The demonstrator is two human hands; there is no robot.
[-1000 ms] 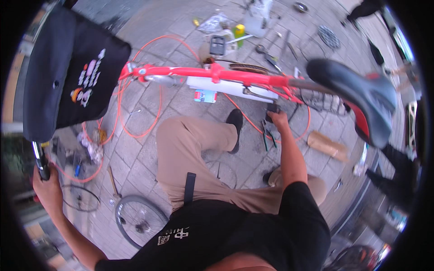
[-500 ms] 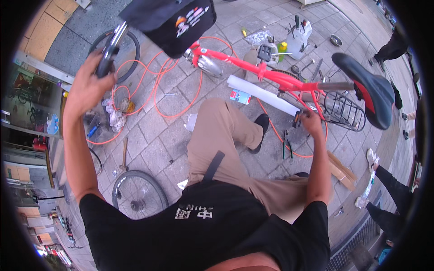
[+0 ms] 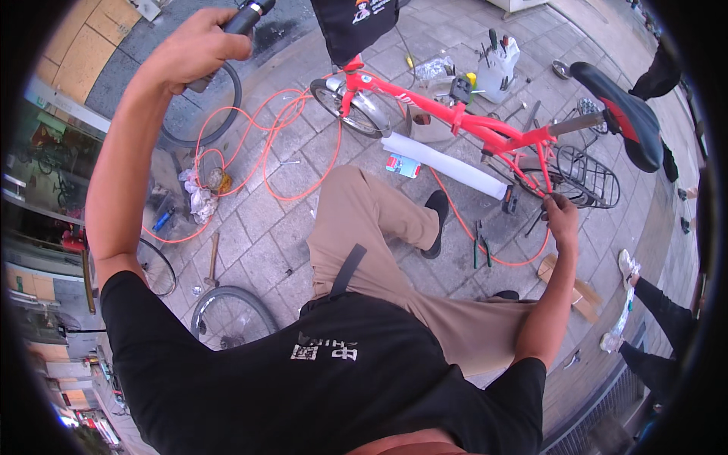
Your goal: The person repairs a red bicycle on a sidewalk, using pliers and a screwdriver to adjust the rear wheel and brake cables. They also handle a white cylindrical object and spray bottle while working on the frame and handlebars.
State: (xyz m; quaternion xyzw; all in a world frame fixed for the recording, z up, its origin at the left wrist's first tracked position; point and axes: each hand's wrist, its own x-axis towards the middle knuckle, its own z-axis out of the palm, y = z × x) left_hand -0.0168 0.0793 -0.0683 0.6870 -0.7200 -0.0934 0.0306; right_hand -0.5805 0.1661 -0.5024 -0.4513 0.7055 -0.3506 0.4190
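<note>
A red bicycle (image 3: pixel 470 123) stands across the far side, with its black saddle (image 3: pixel 626 117) at the right and a black bag (image 3: pixel 353 32) hanging at the front. My left hand (image 3: pixel 199 47) is closed around the black handlebar grip (image 3: pixel 244 18) at the upper left. Low at the bicycle's rear, my right hand (image 3: pixel 563 220) has its fingers pinched together beside the rear wheel, below the black rack (image 3: pixel 590 178). What those fingers hold is too small to make out. A black pedal (image 3: pixel 510 199) is just left of that hand.
An orange hose (image 3: pixel 271 144) loops over the paving. A white roll (image 3: pixel 447 167) lies under the bicycle. Green-handled pliers (image 3: pixel 482 246), a hammer (image 3: pixel 213 259) and a loose wheel (image 3: pixel 233 318) lie nearer me. A person's legs (image 3: pixel 656 326) are at the right.
My left hand has moved up and right with the handlebar. The bicycle has shifted and its saddle tilted upward. My right hand has moved right from beside the pedal to the rear wheel.
</note>
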